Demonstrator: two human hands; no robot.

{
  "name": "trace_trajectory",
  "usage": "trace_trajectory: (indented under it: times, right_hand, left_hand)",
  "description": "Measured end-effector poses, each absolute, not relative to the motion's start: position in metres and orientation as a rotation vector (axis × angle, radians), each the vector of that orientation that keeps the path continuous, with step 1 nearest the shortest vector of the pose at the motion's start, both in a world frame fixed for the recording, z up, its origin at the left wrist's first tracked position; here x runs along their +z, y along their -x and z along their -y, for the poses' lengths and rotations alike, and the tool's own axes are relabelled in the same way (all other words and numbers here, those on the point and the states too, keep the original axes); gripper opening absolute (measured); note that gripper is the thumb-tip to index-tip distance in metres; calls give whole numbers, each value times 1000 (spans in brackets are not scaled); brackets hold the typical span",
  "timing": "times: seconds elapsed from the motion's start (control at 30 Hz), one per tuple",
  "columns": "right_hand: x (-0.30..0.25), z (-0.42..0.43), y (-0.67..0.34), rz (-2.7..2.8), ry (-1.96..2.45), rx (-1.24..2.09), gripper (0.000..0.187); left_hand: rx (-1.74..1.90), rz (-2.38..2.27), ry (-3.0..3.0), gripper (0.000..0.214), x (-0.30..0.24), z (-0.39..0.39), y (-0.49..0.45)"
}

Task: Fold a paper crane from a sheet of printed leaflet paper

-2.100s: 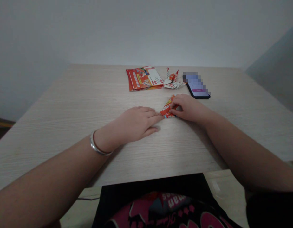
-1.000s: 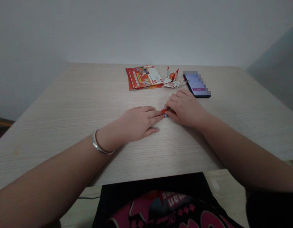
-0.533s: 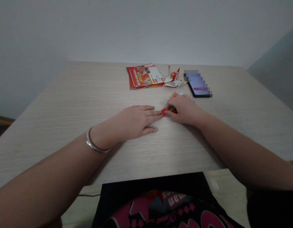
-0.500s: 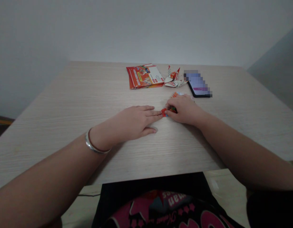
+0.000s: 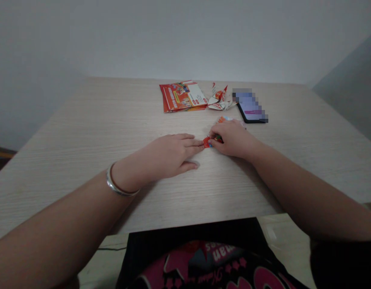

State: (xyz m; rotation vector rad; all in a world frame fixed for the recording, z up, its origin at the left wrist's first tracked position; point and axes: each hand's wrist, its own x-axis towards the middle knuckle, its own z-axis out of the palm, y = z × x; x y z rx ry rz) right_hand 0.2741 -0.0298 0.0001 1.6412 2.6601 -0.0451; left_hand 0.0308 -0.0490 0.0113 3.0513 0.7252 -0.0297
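A bracelet (image 5: 115,184) is worn on the left wrist, and both forearms are laid across the near part of the table (image 5: 173,204). The left hand (image 5: 170,154) is held flat and open, palm down, with its fingertips placed at the left tip of a red printed paper (image 5: 206,142). The right hand (image 5: 233,138) is curled over the middle of the paper, thumb and fingers bent toward each other; whether the paper is pinched or only pressed cannot be told. The paper is located on the table, just ahead of and between the hands, and is largely covered by the right hand.

CAUTION: The paper may be skewed if the left fingertips are lifted or slid, since only a small tip is restrained by them. A crease may be set off-line if pressure is applied unevenly, as the edges are hidden from view by the right hand.

Beyond the right hand, a phone (image 5: 251,108) is placed close to the paper's far end; it could be knocked if the right hand is swept forward. A folded paper figure (image 5: 218,105) is positioned between the phone and a stack of leaflets (image 5: 181,96), and could be crushed likewise. The far side is bounded by a wall (image 5: 185,40).
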Motion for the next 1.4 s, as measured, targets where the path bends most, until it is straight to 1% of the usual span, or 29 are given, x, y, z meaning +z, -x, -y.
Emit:
trace_trajectory:
  times: [0.2, 0.43, 0.77, 0.93, 1.03, 1.17, 1.3, 1.4]
  right_hand:
    - [2, 30, -272, -2659, -1623, -62, 26]
    - [-1, 30, -273, -2678, -1630, -74, 23]
    - [0, 32, -274, -2684, -1633, -45, 19]
    - [-4, 32, -272, -2736, -1615, -47, 18]
    - [-3, 35, -264, -2729, -1682, -56, 19]
    - [1, 38, -256, -2679, -1744, -109, 23]
    - [2, 38, -260, -2757, -1673, -119, 21]
    - [3, 37, -268, -2893, -1535, -137, 24]
  left_hand:
    - [-10, -735, -3079, 53, 11, 49, -31]
    - [3, -725, -3048, 44, 14, 48, -31]
    - [44, -746, -2961, 43, 13, 43, -28]
    - [91, -904, -2885, 38, 11, 39, -26]
    - [139, -935, -2899, 37, 10, 36, -25]
    - [104, -826, -2921, 34, 8, 34, -25]
    - [102, -830, -2876, 37, 7, 35, -25]
    - [107, -852, -2880, 42, 7, 37, -25]
